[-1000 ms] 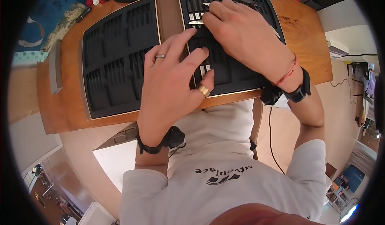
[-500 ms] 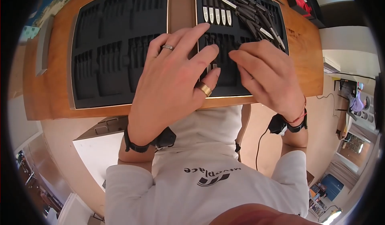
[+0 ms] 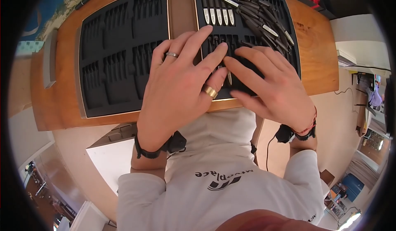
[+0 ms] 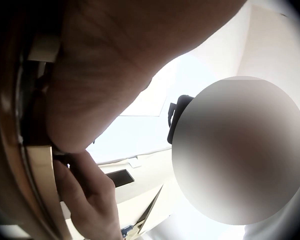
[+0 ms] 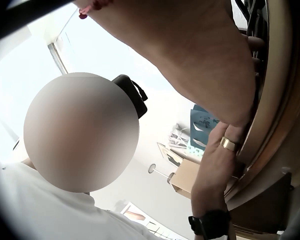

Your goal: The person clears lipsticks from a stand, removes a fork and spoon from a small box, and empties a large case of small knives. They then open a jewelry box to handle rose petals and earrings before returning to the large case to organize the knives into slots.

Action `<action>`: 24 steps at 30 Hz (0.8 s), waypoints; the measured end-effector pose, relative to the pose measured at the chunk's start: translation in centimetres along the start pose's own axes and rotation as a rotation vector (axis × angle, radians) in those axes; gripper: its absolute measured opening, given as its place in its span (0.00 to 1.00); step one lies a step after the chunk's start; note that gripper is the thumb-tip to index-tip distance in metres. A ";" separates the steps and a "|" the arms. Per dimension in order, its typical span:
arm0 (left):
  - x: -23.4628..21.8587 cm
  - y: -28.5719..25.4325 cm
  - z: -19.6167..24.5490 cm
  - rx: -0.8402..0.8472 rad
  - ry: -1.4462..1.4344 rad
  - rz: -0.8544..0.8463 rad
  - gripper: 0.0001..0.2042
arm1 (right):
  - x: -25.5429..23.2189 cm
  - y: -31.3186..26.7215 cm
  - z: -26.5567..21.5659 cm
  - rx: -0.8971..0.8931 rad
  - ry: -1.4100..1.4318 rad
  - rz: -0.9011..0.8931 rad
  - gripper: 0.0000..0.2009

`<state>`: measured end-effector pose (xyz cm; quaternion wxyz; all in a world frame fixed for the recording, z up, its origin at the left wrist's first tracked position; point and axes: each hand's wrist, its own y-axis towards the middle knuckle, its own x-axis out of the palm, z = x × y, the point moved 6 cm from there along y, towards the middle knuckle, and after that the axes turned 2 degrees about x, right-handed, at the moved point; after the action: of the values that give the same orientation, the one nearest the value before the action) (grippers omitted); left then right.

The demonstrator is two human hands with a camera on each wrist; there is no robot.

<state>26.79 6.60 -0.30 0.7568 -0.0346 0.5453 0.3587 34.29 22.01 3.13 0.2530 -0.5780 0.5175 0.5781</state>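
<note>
A wide case lies open, with black slotted foam point(image 3: 117, 72) in both halves. In the head view my left hand point(image 3: 179, 74) rests over the spine side of the right half, fingers extended across the near slots. My right hand point(image 3: 270, 76) lies opposite, fingers fairly straight and spread, its index fingertip at the near slots. Below that fingertip shows the pale end of a slim black piece point(image 3: 229, 77) in a slot, partly hidden by my hands. Beyond stands a row of similar slim black pieces point(image 3: 218, 16) with pale labelled ends. The wrist views hide the fingertips' work.
A loose pile of slim black pieces point(image 3: 264, 18) lies on the right half's far side. Around the case is a wooden table point(image 3: 315, 45), with a box holding red material point(image 3: 307, 0) at the back right. A grey bar point(image 3: 50, 60) lies at the left edge.
My right hand has moved from the far slots to the near ones, then slightly left, its fingers spreading. A pale end now shows beside my left thumb. My left hand keeps its place.
</note>
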 end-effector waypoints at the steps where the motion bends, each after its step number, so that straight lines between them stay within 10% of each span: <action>1: 0.1 0.0 0.0 -0.005 0.007 0.005 0.21 | 0.0 -0.4 0.1 0.030 0.042 -0.023 0.23; 11: 0.6 0.3 0.1 0.024 0.086 0.001 0.19 | 1.8 -3.7 0.1 0.037 0.108 0.071 0.26; 14: 1.7 0.2 -1.4 0.320 0.114 0.121 0.19 | 2.1 -3.9 -0.1 0.023 0.091 0.089 0.25; 24: 1.0 0.6 0.0 -0.013 0.171 -0.032 0.17 | 1.3 -2.8 0.8 0.046 0.296 0.178 0.17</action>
<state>26.65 7.54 -0.98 0.7127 -0.0789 0.6051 0.3459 36.17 23.28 0.95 0.1351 -0.6026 0.6113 0.4949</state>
